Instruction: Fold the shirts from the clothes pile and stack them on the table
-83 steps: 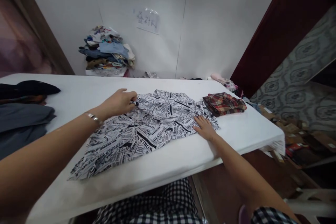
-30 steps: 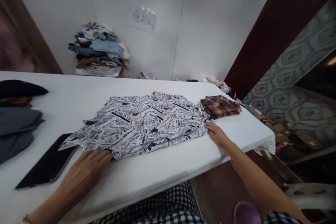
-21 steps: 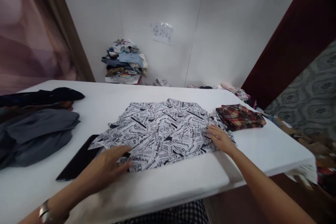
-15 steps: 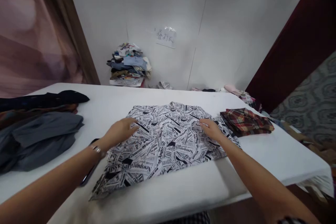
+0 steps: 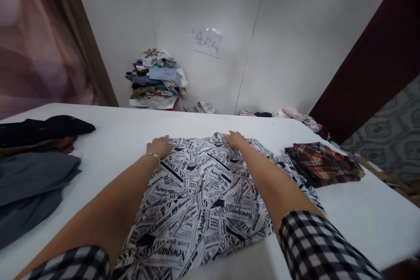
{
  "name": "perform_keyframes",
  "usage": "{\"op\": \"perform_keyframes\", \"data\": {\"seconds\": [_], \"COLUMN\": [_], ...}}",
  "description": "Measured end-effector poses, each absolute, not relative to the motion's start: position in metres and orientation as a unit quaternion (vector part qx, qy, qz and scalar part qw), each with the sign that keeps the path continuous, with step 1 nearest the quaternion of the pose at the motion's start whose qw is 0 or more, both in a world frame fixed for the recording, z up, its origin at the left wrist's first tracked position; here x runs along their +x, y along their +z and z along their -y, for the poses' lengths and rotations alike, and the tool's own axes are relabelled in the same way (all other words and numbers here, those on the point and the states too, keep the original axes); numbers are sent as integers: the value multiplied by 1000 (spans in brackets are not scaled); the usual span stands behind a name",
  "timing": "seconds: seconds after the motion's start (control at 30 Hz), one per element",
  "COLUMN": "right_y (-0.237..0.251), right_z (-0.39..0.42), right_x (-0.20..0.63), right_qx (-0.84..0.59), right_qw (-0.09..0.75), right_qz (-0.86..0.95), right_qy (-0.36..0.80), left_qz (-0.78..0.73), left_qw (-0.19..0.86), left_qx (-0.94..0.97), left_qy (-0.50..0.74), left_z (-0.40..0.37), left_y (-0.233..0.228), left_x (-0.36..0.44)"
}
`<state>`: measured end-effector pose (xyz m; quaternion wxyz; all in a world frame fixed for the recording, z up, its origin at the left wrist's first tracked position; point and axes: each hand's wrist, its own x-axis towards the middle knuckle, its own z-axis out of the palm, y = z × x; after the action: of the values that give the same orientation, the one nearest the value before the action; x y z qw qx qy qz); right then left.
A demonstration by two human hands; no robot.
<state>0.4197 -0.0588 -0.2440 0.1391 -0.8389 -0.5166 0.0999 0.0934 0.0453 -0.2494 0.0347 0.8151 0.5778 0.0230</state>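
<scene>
A black-and-white newspaper-print shirt (image 5: 203, 197) lies spread flat on the white table (image 5: 124, 127). My left hand (image 5: 159, 146) rests at the shirt's far left corner, fingers curled on the cloth edge. My right hand (image 5: 235, 138) lies on the far edge near the collar, fingers laid flat on the fabric. Both arms stretch across the shirt from the near side. I cannot tell whether either hand pinches the cloth or only presses on it.
A folded red plaid garment (image 5: 323, 162) sits to the right of the shirt. Dark grey and black garments (image 5: 29, 170) lie at the left edge. A heap of clothes (image 5: 154, 78) stands against the back wall under a paper note (image 5: 207, 42).
Both hands have slid from the shirt's near and middle parts up to its far edge. The view has moved closer over the table; the dark phone at the left is out of sight.
</scene>
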Motion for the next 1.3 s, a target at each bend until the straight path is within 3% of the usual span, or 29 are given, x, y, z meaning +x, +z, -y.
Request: {"op": "perform_keyframes", "data": {"seconds": [0.2,0.33,0.4,0.43,0.53,0.63,0.73,0.83,0.97,1.03,1.17,1.3], "right_y": [-238,-236,-244,-250,-257,-246,-225,-213,-219,-224,-214,-171], "right_z": [47,108,163,192,261,276,244,196,147,130,104,80], "right_x": [412,428,439,443,451,446,425,389,338,325,345,404], "right_qx": [-834,-761,-676,-638,-605,-665,-701,-725,-745,-752,-752,-714], "right_qw": [174,316,400,401,351,363,335,248,114,102,214,428], "right_qz": [519,567,619,658,708,646,619,624,631,624,595,536], "right_qy": [71,-1,-11,11,93,99,115,152,183,187,185,144], "left_qz": [-566,-504,-408,-345,-187,-144,-159,-174,-197,-219,-321,-436], "left_qw": [20,6,17,30,70,85,87,95,111,121,147,164], "left_qx": [823,854,892,913,959,972,971,969,968,964,934,883], "left_qy": [38,128,196,217,202,167,158,145,112,92,61,60], "left_z": [-47,-22,2,16,63,97,111,112,116,120,118,93], "left_y": [-234,-219,-220,-223,-238,-255,-263,-260,-249,-243,-233,-224], "left_x": [106,88,68,57,27,13,14,20,26,28,30,33]}}
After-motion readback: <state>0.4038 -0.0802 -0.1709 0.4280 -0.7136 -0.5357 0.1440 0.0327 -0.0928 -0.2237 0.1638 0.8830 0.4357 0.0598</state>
